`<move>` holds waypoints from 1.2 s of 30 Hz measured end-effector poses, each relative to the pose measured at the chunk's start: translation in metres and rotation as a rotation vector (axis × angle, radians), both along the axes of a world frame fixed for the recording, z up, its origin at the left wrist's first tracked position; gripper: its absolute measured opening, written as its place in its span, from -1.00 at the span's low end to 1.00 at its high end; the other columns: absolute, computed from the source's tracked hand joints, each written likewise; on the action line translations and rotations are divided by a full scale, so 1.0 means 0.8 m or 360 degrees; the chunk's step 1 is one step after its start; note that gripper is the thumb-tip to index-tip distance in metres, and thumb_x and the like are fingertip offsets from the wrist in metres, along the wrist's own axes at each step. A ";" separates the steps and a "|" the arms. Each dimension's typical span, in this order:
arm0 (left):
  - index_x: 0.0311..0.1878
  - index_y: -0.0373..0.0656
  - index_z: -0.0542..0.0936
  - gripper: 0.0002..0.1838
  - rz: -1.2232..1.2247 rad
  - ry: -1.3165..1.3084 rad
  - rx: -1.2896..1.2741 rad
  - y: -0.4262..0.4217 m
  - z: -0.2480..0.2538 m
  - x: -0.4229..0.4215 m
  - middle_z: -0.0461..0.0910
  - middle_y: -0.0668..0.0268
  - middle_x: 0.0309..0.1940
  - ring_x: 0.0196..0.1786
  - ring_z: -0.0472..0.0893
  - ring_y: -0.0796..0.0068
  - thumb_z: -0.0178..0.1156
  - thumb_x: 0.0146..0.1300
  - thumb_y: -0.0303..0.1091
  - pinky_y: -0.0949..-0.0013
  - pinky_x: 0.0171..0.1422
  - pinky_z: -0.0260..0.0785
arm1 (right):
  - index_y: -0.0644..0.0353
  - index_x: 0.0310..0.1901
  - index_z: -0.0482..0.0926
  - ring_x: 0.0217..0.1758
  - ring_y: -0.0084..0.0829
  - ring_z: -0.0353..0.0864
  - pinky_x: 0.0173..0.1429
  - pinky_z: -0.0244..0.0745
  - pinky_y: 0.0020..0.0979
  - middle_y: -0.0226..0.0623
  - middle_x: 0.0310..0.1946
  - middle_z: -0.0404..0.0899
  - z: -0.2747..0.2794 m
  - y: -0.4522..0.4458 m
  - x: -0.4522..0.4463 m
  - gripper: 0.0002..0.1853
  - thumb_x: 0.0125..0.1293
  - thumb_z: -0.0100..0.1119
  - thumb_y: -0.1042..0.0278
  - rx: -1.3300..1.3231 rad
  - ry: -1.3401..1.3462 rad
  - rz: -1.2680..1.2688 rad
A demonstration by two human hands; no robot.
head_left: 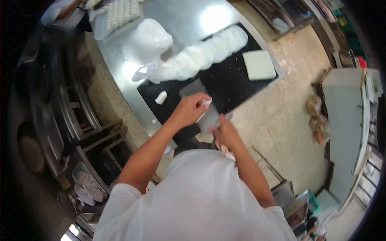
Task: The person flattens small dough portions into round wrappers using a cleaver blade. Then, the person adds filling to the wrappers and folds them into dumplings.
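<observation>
My left hand (191, 110) is closed in a pinch on a small soft white piece, likely dough (206, 103), above the near part of a black board (237, 90). Beside it my right hand (226, 133) is closed at the near end of a flat grey blade (209, 120), blurred by motion; its handle is hidden in the fist. A short white dough stub (161, 97) lies on the board left of my left hand. Thin round white wrappers (201, 54) overlap in a long row across the far side of the board.
A white plastic bag (148, 42) stands on the steel table (183, 16), with a tray of small white pieces (122, 14) behind it. A folded white cloth (259, 65) lies at the board's right corner. Another person's arm (68, 10) shows at top left. Metal shelving (76, 104) is left.
</observation>
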State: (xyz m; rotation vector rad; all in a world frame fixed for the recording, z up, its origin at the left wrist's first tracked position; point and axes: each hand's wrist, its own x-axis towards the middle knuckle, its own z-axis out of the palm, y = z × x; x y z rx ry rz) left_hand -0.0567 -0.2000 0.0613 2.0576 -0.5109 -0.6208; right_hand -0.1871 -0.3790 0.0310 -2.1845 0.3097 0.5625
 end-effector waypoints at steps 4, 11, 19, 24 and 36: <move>0.31 -0.14 0.51 -0.56 0.0401 0.0570 -0.0739 0.035 0.009 0.006 0.50 0.46 -0.14 -0.10 0.51 0.69 0.26 0.39 -0.52 0.50 0.08 0.40 | 0.31 0.00 0.47 -0.05 0.27 0.68 0.06 0.54 0.04 0.27 -0.21 0.67 0.020 -0.028 -0.014 -0.58 0.26 0.40 0.26 0.0135 0.0069 0.0191; 0.36 -0.16 0.49 -0.52 0.1291 0.0220 -0.0487 0.150 -0.035 0.090 0.59 0.34 -0.12 -0.08 0.59 0.49 0.27 0.41 -0.37 0.41 0.08 0.45 | 0.32 -0.03 0.57 -0.19 -0.02 0.79 -0.13 0.63 -0.19 0.09 -0.27 0.73 0.027 -0.166 -0.022 -0.67 0.31 0.40 0.29 0.0175 0.0022 -0.0025; 0.06 -0.22 0.62 -0.58 0.1323 -0.0423 0.0230 0.146 -0.045 -0.005 0.67 0.18 -0.10 -0.06 0.65 0.25 0.49 0.21 -0.25 0.22 0.06 0.50 | 0.20 -0.02 0.47 -0.51 -0.60 0.44 -0.42 0.42 -0.49 -0.44 -0.45 0.47 0.044 -0.199 0.021 -0.77 0.55 0.17 0.20 0.1199 -0.0925 -0.1018; -0.07 -0.22 0.63 -0.65 0.0859 -0.0970 0.0281 0.133 -0.054 -0.016 0.66 0.10 -0.16 -0.10 0.64 0.02 0.51 0.10 -0.36 0.09 -0.01 0.50 | 0.08 -0.08 0.39 -0.59 -0.54 0.46 -0.51 0.43 -0.43 -0.44 -0.53 0.43 -0.024 -0.159 0.068 -0.79 0.54 0.13 0.15 0.1120 -0.0100 -0.1589; -0.17 -0.22 0.63 -0.79 0.0664 -0.0913 0.0116 0.179 -0.059 -0.020 0.61 0.16 -0.33 -0.29 0.64 0.05 0.43 0.17 -0.41 0.13 -0.17 0.49 | 0.16 -0.09 0.43 -0.23 0.12 0.73 -0.18 0.61 0.05 -0.03 -0.29 0.65 0.116 0.111 0.034 -0.87 0.46 -0.01 0.32 -0.0649 -0.0315 0.0651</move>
